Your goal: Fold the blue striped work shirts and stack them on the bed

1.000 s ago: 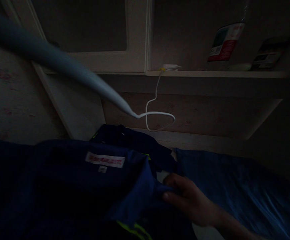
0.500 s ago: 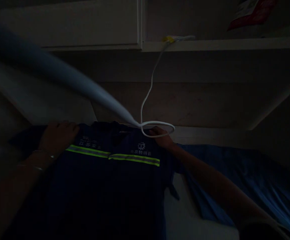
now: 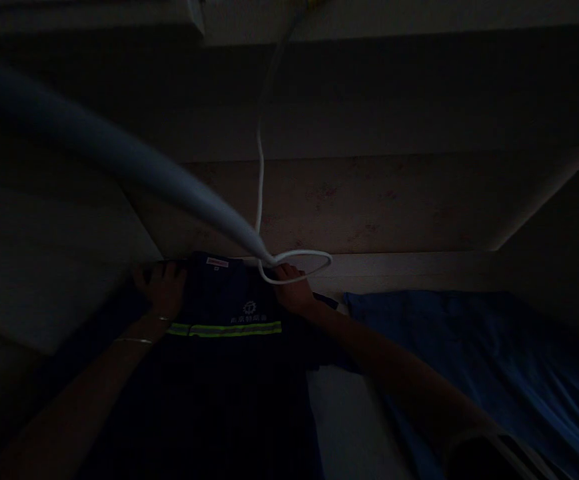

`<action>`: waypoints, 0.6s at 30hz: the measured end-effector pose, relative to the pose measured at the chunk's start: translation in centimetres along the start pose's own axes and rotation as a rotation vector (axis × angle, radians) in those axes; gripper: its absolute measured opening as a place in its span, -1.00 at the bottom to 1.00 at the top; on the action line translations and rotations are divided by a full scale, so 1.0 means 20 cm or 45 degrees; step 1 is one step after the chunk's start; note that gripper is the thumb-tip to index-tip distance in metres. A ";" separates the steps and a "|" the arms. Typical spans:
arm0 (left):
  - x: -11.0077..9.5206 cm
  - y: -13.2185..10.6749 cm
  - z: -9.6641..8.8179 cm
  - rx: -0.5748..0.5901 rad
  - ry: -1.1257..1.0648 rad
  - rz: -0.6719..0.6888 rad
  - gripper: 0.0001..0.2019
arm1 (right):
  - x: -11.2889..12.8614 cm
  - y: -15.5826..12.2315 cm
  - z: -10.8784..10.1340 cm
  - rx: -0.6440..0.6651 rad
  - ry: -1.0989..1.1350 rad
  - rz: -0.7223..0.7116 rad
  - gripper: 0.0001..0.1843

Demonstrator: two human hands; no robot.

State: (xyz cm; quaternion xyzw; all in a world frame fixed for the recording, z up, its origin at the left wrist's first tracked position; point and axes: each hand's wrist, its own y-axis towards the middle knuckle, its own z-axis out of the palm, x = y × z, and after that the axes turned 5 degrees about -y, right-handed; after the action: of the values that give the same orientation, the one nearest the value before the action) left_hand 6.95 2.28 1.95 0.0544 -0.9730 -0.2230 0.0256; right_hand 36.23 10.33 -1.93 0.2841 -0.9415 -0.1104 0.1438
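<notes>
A dark blue work shirt (image 3: 209,393) with a yellow-green and grey reflective stripe lies spread out, front up, its collar at the far end. A small label shows inside the collar. My left hand (image 3: 164,290), with thin bangles at the wrist, grips the shirt's left shoulder, fingers bent over the fabric. On the other shoulder, my right hand (image 3: 293,287) is closed on the cloth beside the collar. A looped white cord (image 3: 260,180) hangs in front, partly covering the right fingers. Darkness hides the fingertips and the lower shirt.
A thick, pale tube-like length (image 3: 169,180) crosses from the upper left to the cord's loop. Blue cloth (image 3: 449,353) lies at the right. A shelf edge (image 3: 394,30) runs across the top, above a patterned back panel (image 3: 329,200). Pale surface (image 3: 349,413) shows beside the shirt.
The view has shifted, so the shelf sits higher in the picture. My left hand has moved inward toward the collar, which now stands open with its label showing. My right hand remains at the shoulder.
</notes>
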 end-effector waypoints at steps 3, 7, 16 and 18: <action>-0.27 -0.16 0.10 0.071 -0.007 0.149 -0.59 | 0.05 -0.33 -0.03 0.011 0.070 -0.225 -0.57; -0.39 -0.30 0.28 0.353 -0.027 0.020 -0.49 | 0.06 -0.69 0.00 0.266 0.068 -0.288 -0.40; -0.30 -0.34 0.45 0.536 0.036 -0.049 -0.48 | -0.23 -1.20 -0.22 0.692 0.576 -0.265 -0.33; -0.41 -0.34 0.36 0.482 0.065 0.055 -0.53 | -0.40 -1.29 -0.33 0.766 0.807 -0.122 -0.48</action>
State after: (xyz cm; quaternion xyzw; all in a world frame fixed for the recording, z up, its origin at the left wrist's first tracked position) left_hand 15.22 0.25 -7.81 0.0430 -0.9975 -0.0339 0.0444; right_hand 57.88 -7.00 -4.89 0.3764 -0.8269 0.2548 0.3311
